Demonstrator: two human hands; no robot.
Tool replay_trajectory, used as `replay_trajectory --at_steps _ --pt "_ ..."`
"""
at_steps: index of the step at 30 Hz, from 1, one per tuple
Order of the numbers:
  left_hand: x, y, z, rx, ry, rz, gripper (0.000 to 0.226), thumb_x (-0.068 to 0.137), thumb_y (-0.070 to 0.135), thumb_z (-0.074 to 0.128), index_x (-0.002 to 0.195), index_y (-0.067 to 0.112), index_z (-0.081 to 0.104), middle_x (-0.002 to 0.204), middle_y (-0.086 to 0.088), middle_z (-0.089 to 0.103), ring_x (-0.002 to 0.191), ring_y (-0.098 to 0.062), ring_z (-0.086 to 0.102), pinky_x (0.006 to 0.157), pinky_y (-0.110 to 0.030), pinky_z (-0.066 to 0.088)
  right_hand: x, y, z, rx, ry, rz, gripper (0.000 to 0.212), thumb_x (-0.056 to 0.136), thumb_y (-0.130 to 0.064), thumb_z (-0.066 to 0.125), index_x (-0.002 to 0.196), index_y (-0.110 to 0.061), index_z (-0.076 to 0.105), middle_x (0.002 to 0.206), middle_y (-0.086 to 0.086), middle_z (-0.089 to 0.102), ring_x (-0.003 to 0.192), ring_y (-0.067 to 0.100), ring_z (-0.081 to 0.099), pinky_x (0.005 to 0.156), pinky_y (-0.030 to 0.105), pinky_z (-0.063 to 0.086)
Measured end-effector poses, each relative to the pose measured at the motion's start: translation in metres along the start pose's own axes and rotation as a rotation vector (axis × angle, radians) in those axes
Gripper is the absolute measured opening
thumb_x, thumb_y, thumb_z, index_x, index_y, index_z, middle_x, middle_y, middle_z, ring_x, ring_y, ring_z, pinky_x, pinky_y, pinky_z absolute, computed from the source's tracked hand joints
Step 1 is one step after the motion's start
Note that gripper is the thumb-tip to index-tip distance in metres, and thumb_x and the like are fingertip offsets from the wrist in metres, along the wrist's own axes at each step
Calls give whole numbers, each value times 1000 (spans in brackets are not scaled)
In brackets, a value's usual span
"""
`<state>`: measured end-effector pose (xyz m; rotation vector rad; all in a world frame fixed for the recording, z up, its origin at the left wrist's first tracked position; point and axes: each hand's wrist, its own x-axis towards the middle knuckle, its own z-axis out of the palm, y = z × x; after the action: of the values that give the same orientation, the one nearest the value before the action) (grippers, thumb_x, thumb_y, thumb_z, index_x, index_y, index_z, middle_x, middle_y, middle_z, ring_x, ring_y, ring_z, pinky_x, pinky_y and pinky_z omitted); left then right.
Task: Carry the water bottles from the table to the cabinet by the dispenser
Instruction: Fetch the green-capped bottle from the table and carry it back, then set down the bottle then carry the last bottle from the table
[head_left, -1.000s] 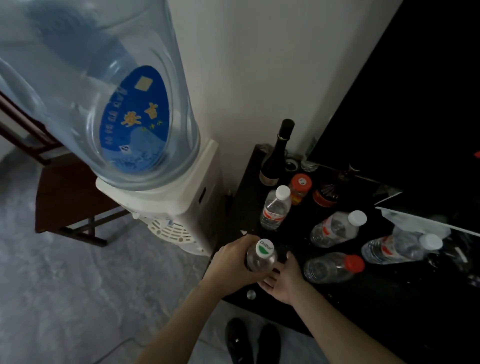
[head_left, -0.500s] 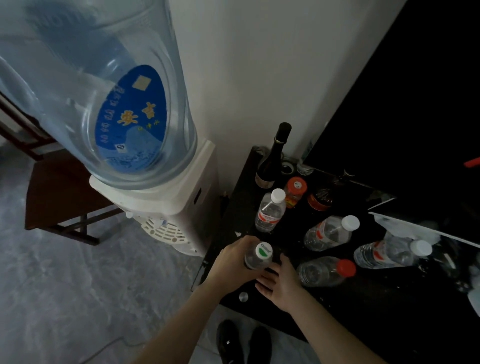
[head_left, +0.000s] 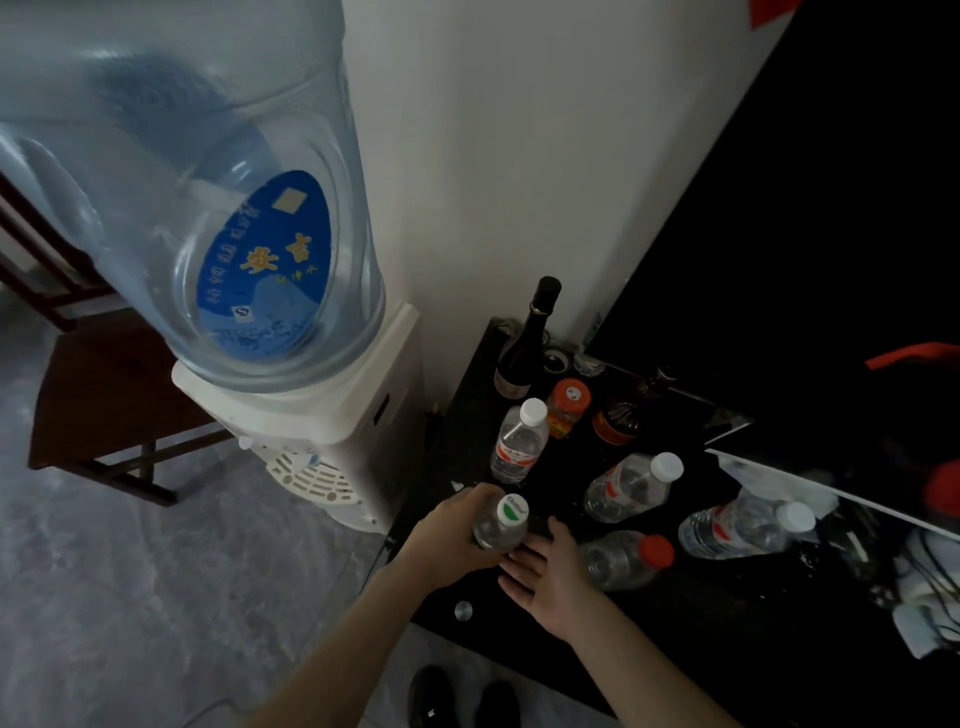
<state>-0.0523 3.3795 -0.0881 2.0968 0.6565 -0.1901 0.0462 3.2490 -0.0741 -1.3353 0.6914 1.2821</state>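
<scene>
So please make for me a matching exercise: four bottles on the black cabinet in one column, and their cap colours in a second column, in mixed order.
Column one:
1. bottle in the left hand
2. tall dark bottle by the wall
3. bottle lying nearest the right hand
4. upright clear bottle behind the held one

Column two:
a. red
b. white
c. green and white
d. black

Pairs: 1-c, 2-d, 3-a, 4-b

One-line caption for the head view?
Left hand sets green-capped bottle on black cabinet beside dispenser; right hand open.
</scene>
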Motion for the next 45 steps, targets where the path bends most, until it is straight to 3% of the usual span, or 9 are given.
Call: replay_trajectory --at_steps 5,10,17,21,28,31,35,39,45 --pt "-12 4 -26 208 -106 -80 92 81 31 75 156 41 22 160 7 33 144 -22 40 113 -46 43 -27 -20 6 -223 40 -104 48 103 -41 42 133 -6 55 121 10 63 106 24 59 87 42 48" --pt "-34 23 -60 303 105 -142 75 89 32 66 155 34 31 156 3 40 137 -23 49 106 -38 47 -76 -44 18 -471 -2 -216 46 100 -43 48 137 -15 52 135 5 55 105 17 54 90 38 48" --pt "-59 94 -106 410 347 -65 64 88 47 64 147 35 42 149 8 45 133 -21 50 101 -39 47 -155 -85 28 -1004 -5 -709 28 99 -44 46 112 -25 60 109 -4 59 96 10 54 93 37 47" --pt "-68 141 -118 507 434 14 71 85 56 64 148 36 39 155 9 39 139 -21 43 106 -39 42 -187 -103 17 -1214 84 -960 47 99 -40 49 142 -22 47 139 -4 49 123 13 48 92 25 34" --pt "-80 204 -104 606 472 131 83 87 60 57 158 33 24 167 5 22 153 -20 23 120 -40 26 -223 -108 -29 -1641 467 -1260 68 99 -48 43 157 -24 17 166 2 7 152 21 10 121 42 17" --pt "-85 229 -88 679 441 176 89 81 71 34 160 32 17 170 2 13 156 -23 17 124 -41 19 -238 -109 -53 -1700 576 -1271 72 99 -48 42 158 -24 9 167 3 -1 153 21 2 123 44 11" --pt "-84 250 -66 761 400 208 90 89 71 41 162 33 3 171 2 -13 159 -26 -6 127 -47 4 -253 -110 -85 -1689 637 -1274 75 98 -47 45 158 -24 6 167 4 -4 153 21 0 123 46 9" --pt "-89 267 -40 777 303 273 109 63 81 7 162 36 0 170 3 -20 158 -27 -14 126 -50 -3 -265 -104 -116 -1628 676 -1243 78 96 -49 48 158 -25 8 167 3 -2 153 22 1 123 47 10" --pt "-104 286 -10 806 261 396 89 90 73 43 162 35 6 172 3 -10 159 -25 -5 127 -45 4 -286 -72 -163 -1495 719 -1167 77 95 -49 51 158 -26 13 166 2 3 152 21 7 122 47 15"
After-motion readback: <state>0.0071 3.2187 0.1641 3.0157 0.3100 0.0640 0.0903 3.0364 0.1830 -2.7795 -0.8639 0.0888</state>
